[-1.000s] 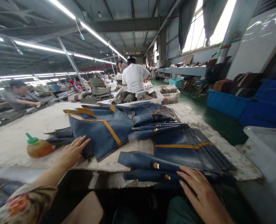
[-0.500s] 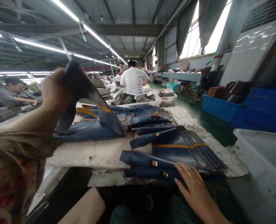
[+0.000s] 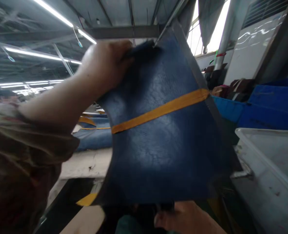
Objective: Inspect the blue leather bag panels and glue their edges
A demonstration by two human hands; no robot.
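A dark blue leather-like panel (image 3: pixel 158 156) with an orange strip across it stands upright in front of me and fills the middle of the view. My left hand (image 3: pixel 109 63) grips its upper left part, fingers closed over the folded top. At the panel's lower edge is my right hand (image 3: pixel 187 216), thumb to the left and closed on dark material there; its other fingers are partly hidden. Behind the panel, on the left, more blue pieces (image 3: pixel 95 138) with orange strips lie on the pale work table (image 3: pixel 85 164). The rest of the pile is hidden.
A white plastic bin (image 3: pixel 263 159) stands to the right of the table. Beyond it are blue crates (image 3: pixel 275 107), one holding brown and dark pieces. At the far left, a person (image 3: pixel 6 96) is partly in view.
My left hand has swung the blue panel up and to the right, so it now faces me and covers the pile. My right hand has moved from lying on the pile to the panel's lower edge.
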